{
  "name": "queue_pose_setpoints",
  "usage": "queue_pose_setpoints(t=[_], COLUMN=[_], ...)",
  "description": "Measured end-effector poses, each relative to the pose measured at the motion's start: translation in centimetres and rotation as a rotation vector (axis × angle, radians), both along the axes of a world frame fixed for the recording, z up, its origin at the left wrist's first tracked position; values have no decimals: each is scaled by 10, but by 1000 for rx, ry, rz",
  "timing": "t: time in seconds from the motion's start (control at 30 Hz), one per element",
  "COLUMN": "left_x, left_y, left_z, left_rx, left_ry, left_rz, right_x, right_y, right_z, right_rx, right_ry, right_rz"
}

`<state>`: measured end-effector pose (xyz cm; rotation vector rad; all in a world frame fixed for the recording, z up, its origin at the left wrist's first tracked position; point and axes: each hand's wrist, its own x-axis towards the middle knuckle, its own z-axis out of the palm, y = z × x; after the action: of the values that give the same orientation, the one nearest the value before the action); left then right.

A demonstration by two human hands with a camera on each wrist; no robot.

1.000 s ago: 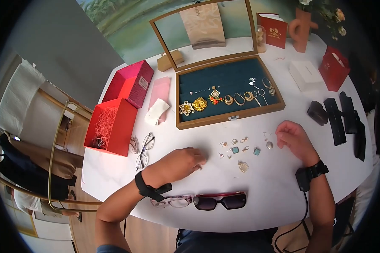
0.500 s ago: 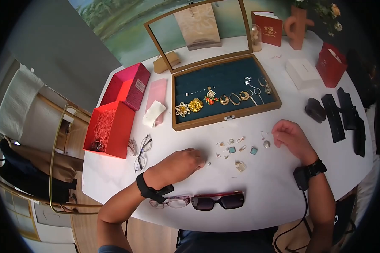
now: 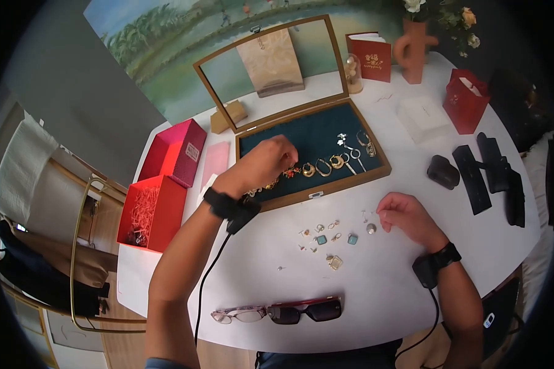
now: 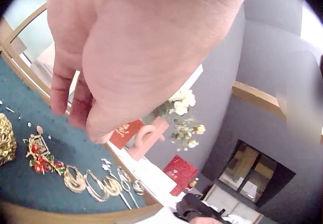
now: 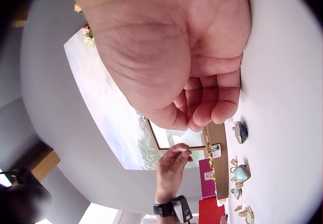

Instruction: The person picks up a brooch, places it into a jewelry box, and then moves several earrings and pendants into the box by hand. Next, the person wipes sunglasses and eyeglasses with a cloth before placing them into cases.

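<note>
Above the left part of the jewellery case's dark green lining [image 3: 326, 126], my left hand [image 3: 261, 165] hangs palm down with bent fingers. In the left wrist view the left hand [image 4: 136, 47] has its thumb close to the fingertips; whether something small is between them cannot be told. Red-and-gold jewellery [image 4: 39, 158] lies below it, beside hoop earrings [image 4: 96, 185]. My right hand [image 3: 407, 218] rests on the table with loosely curled fingers, beside a round earring [image 3: 370, 229]. Left of it lie teal square earrings [image 3: 353, 239] and a clear square piece [image 3: 334, 262].
Sunglasses [image 3: 305, 312] and clear glasses [image 3: 238, 315] lie near the front edge, a lone small earring [image 3: 281, 268] behind them. Red boxes [image 3: 160, 209] stand left; the case's glass lid is raised. Black cases [image 3: 472, 178], a white box [image 3: 423, 120] and a red bag [image 3: 466, 101] are right.
My left hand has moved from the table up and forward over the case, uncovering the lone earring. The right hand holds its place on the table. The head view has tilted upward.
</note>
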<state>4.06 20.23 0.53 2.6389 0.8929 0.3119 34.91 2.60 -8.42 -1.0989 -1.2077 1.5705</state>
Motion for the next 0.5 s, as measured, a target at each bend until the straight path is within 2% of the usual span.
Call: queue_pose_setpoints(t=[0.23,0.37,0.5], left_x=[24,30,32], left_y=[62,71,78], left_z=[-26,-24,-25], left_rx=[51,-58,-114], left_ry=[246,382,403], left_rz=[-8,18,11], right_x=[3,2,4], right_y=[3,2,4], right_z=[0,0,-2], right_rx=[-20,-6,-32], right_ry=[55,52,70], right_rz=[21,19,31])
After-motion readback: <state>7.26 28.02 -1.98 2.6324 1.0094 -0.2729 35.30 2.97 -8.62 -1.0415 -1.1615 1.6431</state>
